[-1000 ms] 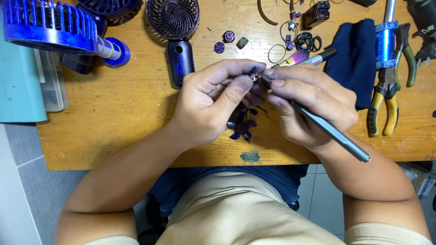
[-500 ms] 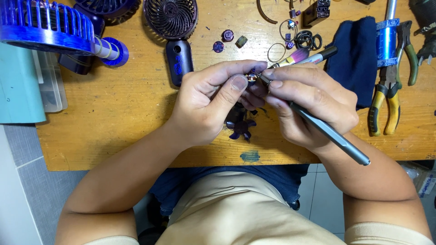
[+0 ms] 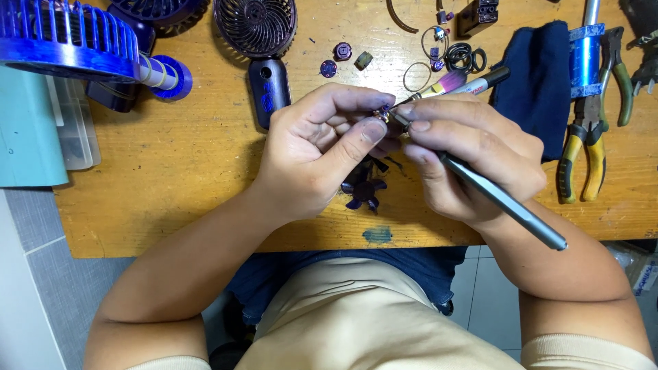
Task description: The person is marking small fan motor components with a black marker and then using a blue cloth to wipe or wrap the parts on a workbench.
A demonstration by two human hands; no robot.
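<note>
We work over a worn wooden tabletop point(image 3: 171, 171), where the biggest thing is a blue plastic fan guard with ribbed bars point(image 3: 65, 38) at the far left, resting above a pale teal box point(image 3: 27, 130). Next in size, a dark purple round fan head on a stubby handle point(image 3: 257, 41) lies near the top centre, and a folded navy cloth point(image 3: 538, 75) sits to the right, just beside yellow-handled pliers point(image 3: 582, 147). Our left hand point(image 3: 315, 151) is curled, its thumb and forefinger pinched shut on a tiny metallic part with a purple tip point(image 3: 382, 115), which sits right at the fingertips point(image 3: 373, 130), raised above the table between both hands. Our right hand point(image 3: 473, 157) is closed around a slim grey metal tool shaft point(image 3: 507, 202), held like a pen, with its tip meeting the tiny part and its long end slanting down to the right past the wrist. Beneath the hands, a small dark blue fan impeller point(image 3: 363, 192) lies on the wood, partly hidden by our fingers. Smaller still, black rubber rings point(image 3: 462, 56) and purple caps point(image 3: 341, 51) lie scattered near the top edge.
</note>
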